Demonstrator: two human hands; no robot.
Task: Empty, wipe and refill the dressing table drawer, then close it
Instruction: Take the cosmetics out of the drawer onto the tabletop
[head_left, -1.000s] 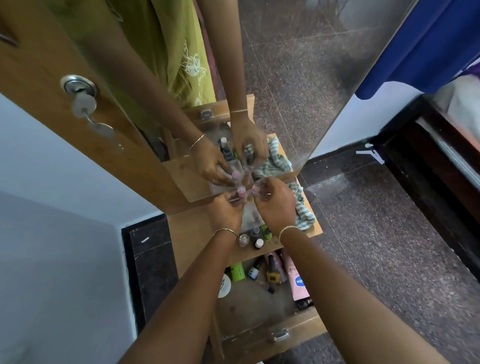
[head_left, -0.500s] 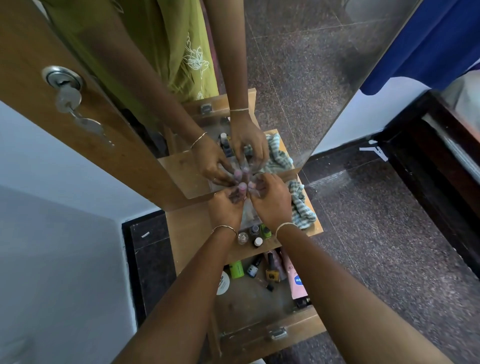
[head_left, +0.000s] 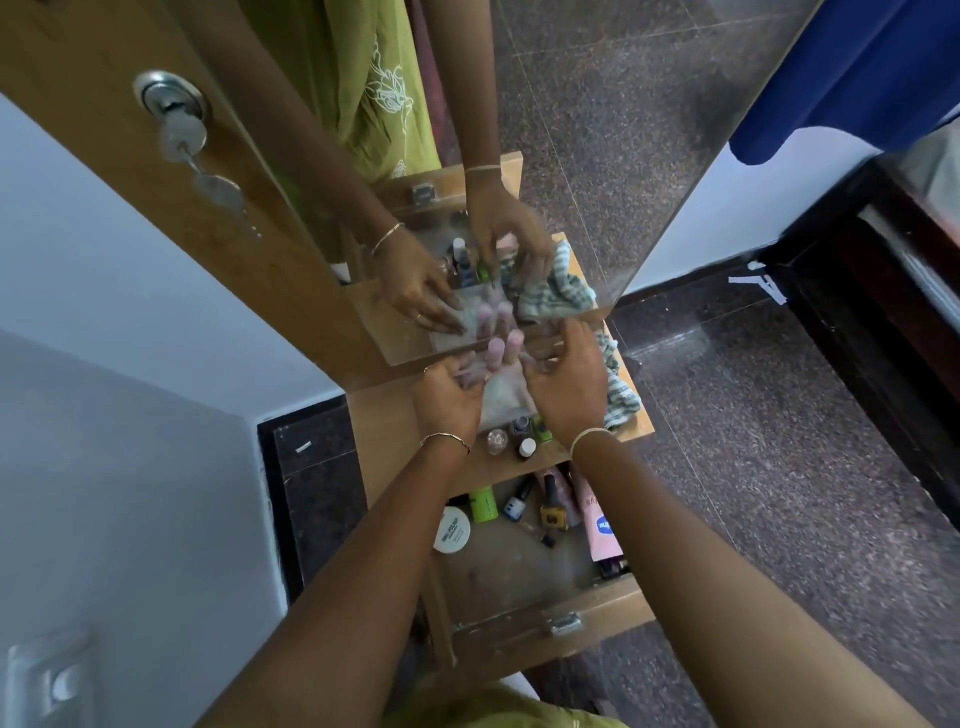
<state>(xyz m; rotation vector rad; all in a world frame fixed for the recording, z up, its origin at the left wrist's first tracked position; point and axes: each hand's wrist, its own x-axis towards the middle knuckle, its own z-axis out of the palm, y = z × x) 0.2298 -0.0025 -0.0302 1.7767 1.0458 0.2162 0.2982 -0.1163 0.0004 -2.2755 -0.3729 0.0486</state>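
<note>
My left hand (head_left: 445, 401) grips the clear pouch (head_left: 503, 396) at the tabletop's (head_left: 384, 418) back edge, by the mirror (head_left: 597, 130). My right hand (head_left: 567, 387) is relaxed, fingers loose beside it. The drawer (head_left: 545, 616) is pulled out below.

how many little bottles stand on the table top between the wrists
4: a clear bottle, a grey bottle, a green bottle and a white-capped bottle, clustered at the front edge. The right hand may hide more.
</note>
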